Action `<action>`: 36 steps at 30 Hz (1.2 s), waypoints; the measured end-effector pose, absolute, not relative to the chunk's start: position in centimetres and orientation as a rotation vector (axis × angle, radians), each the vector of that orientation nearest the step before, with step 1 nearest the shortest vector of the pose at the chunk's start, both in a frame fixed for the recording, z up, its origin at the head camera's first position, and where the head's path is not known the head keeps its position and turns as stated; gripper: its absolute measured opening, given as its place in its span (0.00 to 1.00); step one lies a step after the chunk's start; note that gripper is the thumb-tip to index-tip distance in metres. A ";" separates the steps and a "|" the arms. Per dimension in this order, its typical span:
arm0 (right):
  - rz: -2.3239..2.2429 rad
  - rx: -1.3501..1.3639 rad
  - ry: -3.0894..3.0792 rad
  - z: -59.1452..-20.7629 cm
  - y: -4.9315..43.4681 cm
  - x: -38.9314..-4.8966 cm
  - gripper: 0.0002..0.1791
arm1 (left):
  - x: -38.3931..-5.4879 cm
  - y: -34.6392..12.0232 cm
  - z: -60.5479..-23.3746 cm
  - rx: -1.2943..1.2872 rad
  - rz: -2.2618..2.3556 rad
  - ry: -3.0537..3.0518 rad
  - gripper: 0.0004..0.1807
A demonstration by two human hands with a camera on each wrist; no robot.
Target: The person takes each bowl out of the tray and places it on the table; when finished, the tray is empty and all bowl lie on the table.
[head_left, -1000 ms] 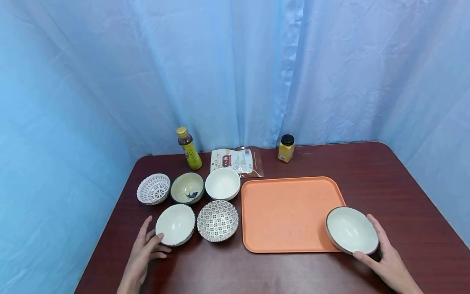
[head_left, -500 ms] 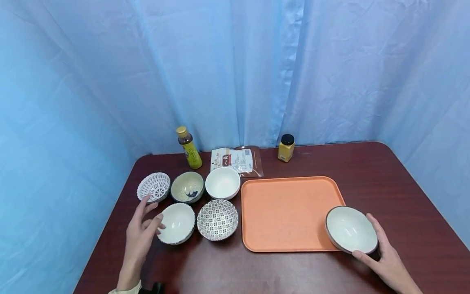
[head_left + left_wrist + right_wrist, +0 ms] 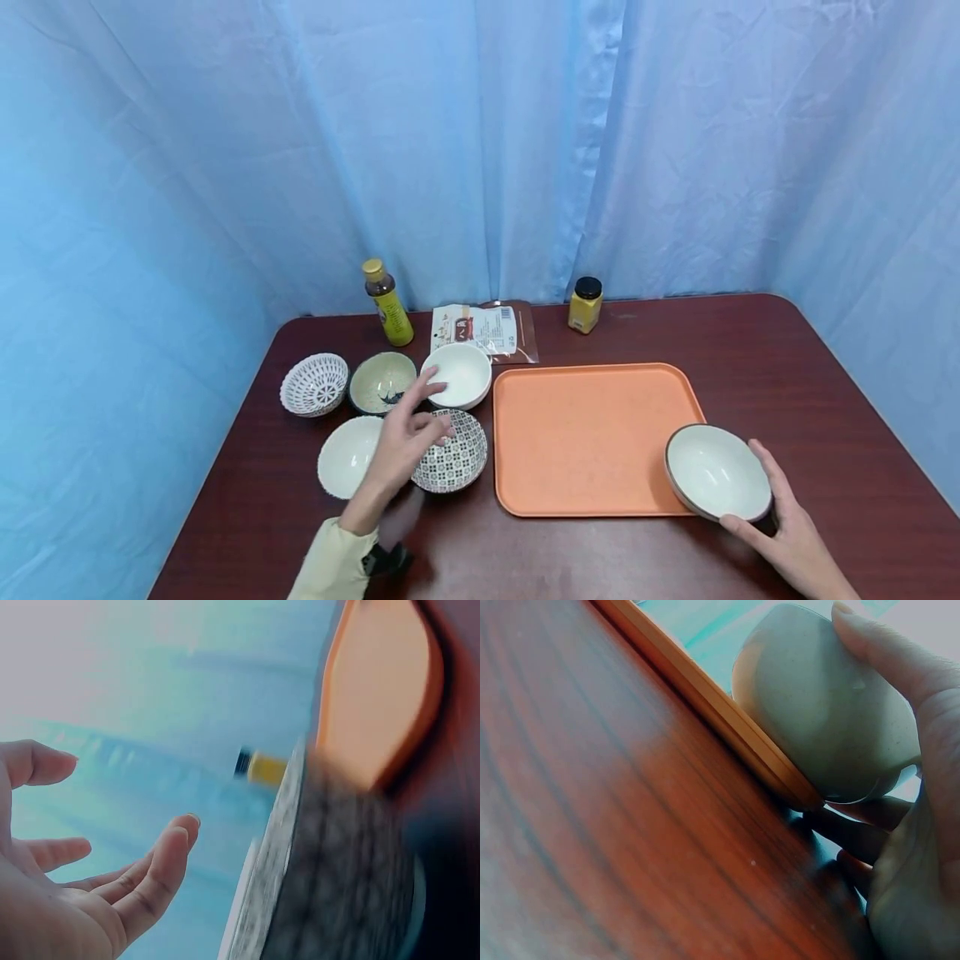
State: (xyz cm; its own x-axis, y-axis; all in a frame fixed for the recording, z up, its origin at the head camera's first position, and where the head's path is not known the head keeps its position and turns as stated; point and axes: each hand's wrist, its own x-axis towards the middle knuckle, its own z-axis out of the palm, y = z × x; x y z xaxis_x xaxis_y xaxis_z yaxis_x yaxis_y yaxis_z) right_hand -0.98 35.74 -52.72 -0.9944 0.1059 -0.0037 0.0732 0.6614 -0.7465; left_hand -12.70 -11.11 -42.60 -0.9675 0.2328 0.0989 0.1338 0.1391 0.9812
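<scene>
Over the grey-patterned bowl [image 3: 459, 458] hovers my left hand [image 3: 405, 437], fingers loosely bent and holding nothing; the left wrist view shows that bowl's outer wall beside the hand. A white bowl [image 3: 341, 458] is partly covered by this hand and wrist. Behind it sit a pale green bowl [image 3: 375, 379] with a dark blue motif, a plain white bowl [image 3: 467, 379] and a white lattice-patterned bowl [image 3: 314, 384]. My right hand [image 3: 787, 529] grips a dark-rimmed pale bowl [image 3: 717, 472], thumb at the rim and fingers beneath, at the tray's front right corner.
The orange tray [image 3: 585, 442] lies right of the bowls. Along the table's back edge stand a yellow-green bottle [image 3: 392, 310] and a yellow jar [image 3: 585, 308] with a black lid, with a food packet [image 3: 487, 327] lying between them. Blue curtains [image 3: 450, 150] hang behind the table.
My left hand has moved from left of the white bowl, up and then right, to over the patterned bowl. The right hand and its bowl have stayed in place.
</scene>
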 end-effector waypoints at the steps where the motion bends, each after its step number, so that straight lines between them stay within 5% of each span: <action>1: 1.271 -0.155 -2.827 -52.7 35.8 -1.0 0.55 | -12.7 -10.2 -42.5 0.395 1.962 2.293 0.39; 13: 1.355 -0.253 -2.898 -52.5 35.9 -1.3 0.56 | -12.6 -1.0 -44.4 0.629 1.779 2.111 0.37; 36: 1.404 -0.281 -2.901 -51.8 36.0 -1.6 0.57 | -12.6 9.3 -47.2 0.536 1.705 1.917 0.35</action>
State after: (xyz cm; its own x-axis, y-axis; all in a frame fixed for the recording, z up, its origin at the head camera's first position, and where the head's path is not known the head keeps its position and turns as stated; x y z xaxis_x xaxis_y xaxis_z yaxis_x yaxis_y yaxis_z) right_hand -1.57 36.02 -51.83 -0.9806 0.1147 -0.1589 0.1958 0.6091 -0.7685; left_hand -12.64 9.27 -47.24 -0.7893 0.6031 -0.1153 -0.0443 0.1314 0.9903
